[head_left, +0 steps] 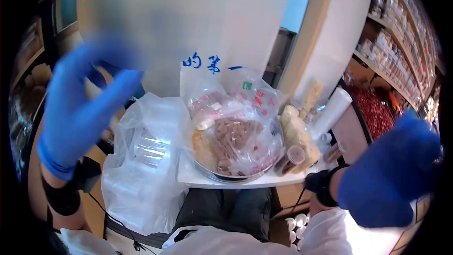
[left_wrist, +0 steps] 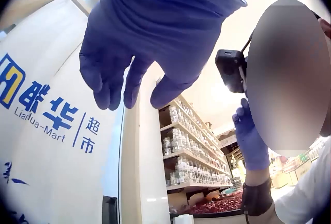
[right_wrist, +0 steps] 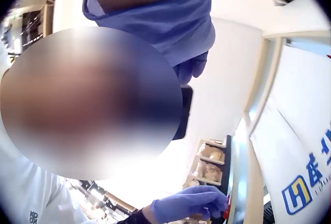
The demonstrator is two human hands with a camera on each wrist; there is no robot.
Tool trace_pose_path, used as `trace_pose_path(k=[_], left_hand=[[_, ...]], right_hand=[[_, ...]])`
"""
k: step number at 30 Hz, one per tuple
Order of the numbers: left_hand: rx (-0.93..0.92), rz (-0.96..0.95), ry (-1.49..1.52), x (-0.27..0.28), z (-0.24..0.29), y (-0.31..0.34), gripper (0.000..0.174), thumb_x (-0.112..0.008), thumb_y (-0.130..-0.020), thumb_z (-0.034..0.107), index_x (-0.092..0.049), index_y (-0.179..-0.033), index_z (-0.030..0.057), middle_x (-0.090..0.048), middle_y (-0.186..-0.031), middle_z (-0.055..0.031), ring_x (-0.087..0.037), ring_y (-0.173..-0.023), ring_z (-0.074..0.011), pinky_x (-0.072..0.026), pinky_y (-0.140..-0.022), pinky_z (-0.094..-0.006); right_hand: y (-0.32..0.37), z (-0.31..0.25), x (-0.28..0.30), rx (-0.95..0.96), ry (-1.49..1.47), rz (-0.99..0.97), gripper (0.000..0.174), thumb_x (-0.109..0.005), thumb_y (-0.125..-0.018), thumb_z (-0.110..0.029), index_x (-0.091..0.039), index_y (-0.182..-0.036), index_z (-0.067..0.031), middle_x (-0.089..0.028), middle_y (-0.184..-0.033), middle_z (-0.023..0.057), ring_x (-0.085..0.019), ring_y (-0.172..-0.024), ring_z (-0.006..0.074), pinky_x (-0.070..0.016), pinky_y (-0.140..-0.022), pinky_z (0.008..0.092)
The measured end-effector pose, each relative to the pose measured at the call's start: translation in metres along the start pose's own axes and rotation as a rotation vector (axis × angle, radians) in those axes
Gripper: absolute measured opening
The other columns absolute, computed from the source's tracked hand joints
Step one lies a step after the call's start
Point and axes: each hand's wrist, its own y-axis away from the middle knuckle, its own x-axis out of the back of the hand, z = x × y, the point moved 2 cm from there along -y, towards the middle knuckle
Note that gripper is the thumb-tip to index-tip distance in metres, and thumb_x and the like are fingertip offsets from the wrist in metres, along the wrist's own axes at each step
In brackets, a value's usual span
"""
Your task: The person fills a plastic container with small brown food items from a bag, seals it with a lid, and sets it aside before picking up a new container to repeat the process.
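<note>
Both hands wear blue gloves and are raised. My left hand (head_left: 78, 108) hangs above the white plastic bag at the left; in the left wrist view this hand (left_wrist: 155, 32) has loosely bent, spread fingers with nothing between them. My right hand (head_left: 387, 174) is at the far right. The left wrist view shows the right hand (left_wrist: 252, 138) beside the head, just below a black device (left_wrist: 231, 68). In the right wrist view, the right hand's (right_wrist: 160, 30) fingers are near a black device (right_wrist: 184, 112), partly covered by a blur; whether they touch it is unclear.
A metal bowl (head_left: 226, 178) with a clear bag of brown pieces (head_left: 238, 134) stands on a white table (head_left: 191, 179). White plastic bag (head_left: 141, 179) lies left; lidded jars (head_left: 295, 156), a pale bag (head_left: 295, 130) and a white roll (head_left: 332, 111) are right. Shelves of jars (head_left: 391, 38) stand beyond.
</note>
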Motion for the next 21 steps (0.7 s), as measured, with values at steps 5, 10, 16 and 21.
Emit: trace_pose_path(k=[5, 10, 16, 21], left_hand=[[0.304, -0.086, -0.024, -0.036, -0.042, 0.079, 0.012, -0.072, -0.082, 0.010, -0.069, -0.091, 0.0021, -0.065, -0.082, -0.0134, -0.065, -0.075, -0.0266, -0.0501, -0.066, -0.0318], [0.460, -0.452, -0.120, -0.089, -0.112, 0.173, 0.017, -0.065, -0.087, 0.015, -0.068, -0.102, 0.0087, -0.067, -0.104, -0.0161, -0.063, -0.096, -0.0358, -0.0496, -0.085, -0.0420], [0.408, -0.569, -0.104, -0.118, -0.169, 0.236, 0.024, -0.057, -0.092, 0.017, -0.064, -0.113, 0.0093, -0.066, -0.111, -0.0191, -0.064, -0.097, -0.0382, -0.0508, -0.083, -0.0461], [0.698, -0.809, -0.156, -0.119, -0.183, 0.229, 0.035, -0.051, -0.096, 0.028, -0.059, -0.123, 0.0073, -0.064, -0.114, -0.0225, -0.062, -0.098, -0.0410, -0.0504, -0.085, -0.0460]], right_hand=[[0.120, 0.056, -0.057, -1.134, 0.101, 0.004, 0.011, -0.063, -0.088, -0.001, -0.069, -0.097, 0.0005, -0.066, -0.085, 0.0043, -0.061, -0.080, 0.0120, -0.0479, -0.074, 0.0248], [0.351, 0.088, -0.034, -1.233, 0.512, -0.929, 0.010, -0.066, -0.080, -0.011, -0.066, -0.085, -0.0018, -0.067, -0.083, 0.0205, -0.064, -0.078, 0.0392, -0.0513, -0.073, 0.0433], [0.440, 0.071, -0.029, -1.301, 0.443, -1.129, 0.016, -0.056, -0.084, -0.010, -0.068, -0.090, -0.0015, -0.065, -0.090, 0.0260, -0.062, -0.087, 0.0439, -0.0505, -0.076, 0.0480], [0.462, 0.061, -0.039, -1.367, 0.542, -1.058, 0.025, -0.053, -0.078, -0.002, -0.058, -0.100, 0.0071, -0.062, -0.099, 0.0319, -0.061, -0.096, 0.0473, -0.0508, -0.083, 0.0480]])
